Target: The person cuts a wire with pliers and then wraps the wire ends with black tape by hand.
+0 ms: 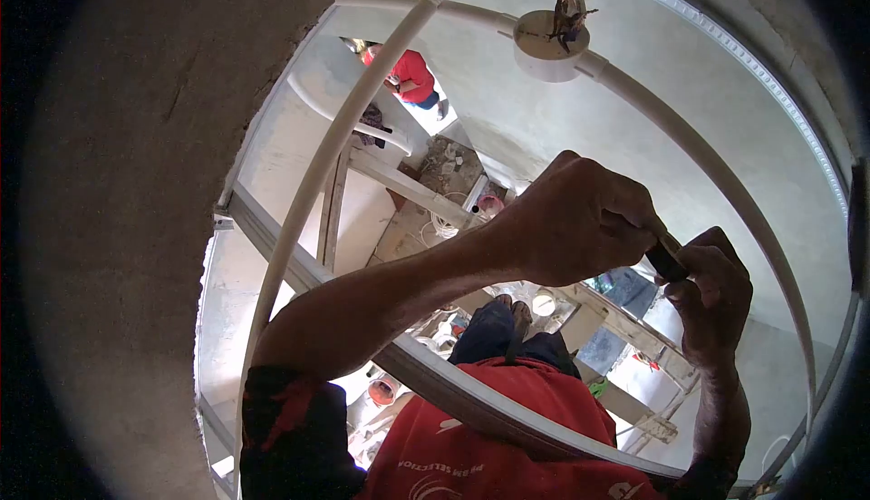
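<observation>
At far left, a rough concrete wall is filling the view, and a white pipe is arching up beside it toward a round box with bare wires poking out; further back, another person in red is standing. Right of centre, the left hand is gripping a small dark tool in a closed fist; the right hand is curling round the tool's other end, fingers touching it.

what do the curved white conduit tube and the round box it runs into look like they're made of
The curved white conduit tube looks like plastic, probably PVC: smooth, matte, evenly white, bent without kinks. The round box looks like the same off-white moulded plastic, with bare wire ends poking out. Neither can be confirmed by sight alone.
</observation>
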Motion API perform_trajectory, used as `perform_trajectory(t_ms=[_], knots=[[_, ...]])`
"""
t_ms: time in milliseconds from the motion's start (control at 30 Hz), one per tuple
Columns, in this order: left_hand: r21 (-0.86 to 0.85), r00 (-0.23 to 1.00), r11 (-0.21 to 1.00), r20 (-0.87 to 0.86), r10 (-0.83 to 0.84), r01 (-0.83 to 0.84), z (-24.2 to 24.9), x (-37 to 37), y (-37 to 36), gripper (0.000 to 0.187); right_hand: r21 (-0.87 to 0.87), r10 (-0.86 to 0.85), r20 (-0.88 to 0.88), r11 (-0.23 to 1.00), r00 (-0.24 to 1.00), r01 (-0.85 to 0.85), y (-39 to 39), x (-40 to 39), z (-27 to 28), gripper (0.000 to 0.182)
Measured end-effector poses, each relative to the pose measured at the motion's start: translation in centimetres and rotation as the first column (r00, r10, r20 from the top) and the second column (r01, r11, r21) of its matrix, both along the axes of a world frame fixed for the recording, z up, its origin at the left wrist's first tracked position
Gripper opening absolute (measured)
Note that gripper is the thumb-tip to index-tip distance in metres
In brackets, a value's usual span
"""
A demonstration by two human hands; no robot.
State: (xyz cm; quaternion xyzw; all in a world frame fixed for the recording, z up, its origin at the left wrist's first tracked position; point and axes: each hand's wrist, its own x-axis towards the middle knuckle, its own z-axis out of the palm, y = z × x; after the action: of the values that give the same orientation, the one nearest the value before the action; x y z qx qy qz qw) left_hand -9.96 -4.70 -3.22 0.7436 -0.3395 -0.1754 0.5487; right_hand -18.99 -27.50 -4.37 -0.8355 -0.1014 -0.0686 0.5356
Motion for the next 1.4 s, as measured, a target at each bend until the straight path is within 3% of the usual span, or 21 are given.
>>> perform_trajectory(t_ms=[267, 567, 633, 1333, 1400], knots=[[0.014, 0.999, 1.000, 0.050, 0.006, -0.006, -0.2, 0.0, 0.1, 0.011, -0.078, 0.008, 0.000, 0.997, 1.000, -0.008, 0.1, 0.0, 0.1, 0.034], [0.027, 1.000, 1.000, 0.010, 0.013, -0.013, 0.0, -0.1, -0.1, 0.012, -0.008, 0.012, 0.005, 1.000, 1.000, -0.012, -0.1, -0.2, -0.6, 0.036], [0.015, 1.000, 1.000, 0.000, 0.016, -0.016, -0.1, -0.2, -0.1, 0.012, 0.072, -0.007, -0.003, 0.997, 1.000, 0.007, 0.3, -0.2, -0.6, 0.036], [-0.014, 0.998, 0.999, 0.017, 0.052, -0.052, 0.0, -0.2, -0.5, 0.009, 0.085, -0.034, -0.042, 0.996, 0.999, 0.037, 0.4, -0.3, -0.7, 0.037], [0.053, 0.998, 0.997, 0.017, 0.059, -0.060, 0.4, -0.2, -0.5, 0.009, 0.096, -0.029, -0.048, 0.995, 0.998, 0.033, 0.4, -0.3, -0.9, 0.036]])
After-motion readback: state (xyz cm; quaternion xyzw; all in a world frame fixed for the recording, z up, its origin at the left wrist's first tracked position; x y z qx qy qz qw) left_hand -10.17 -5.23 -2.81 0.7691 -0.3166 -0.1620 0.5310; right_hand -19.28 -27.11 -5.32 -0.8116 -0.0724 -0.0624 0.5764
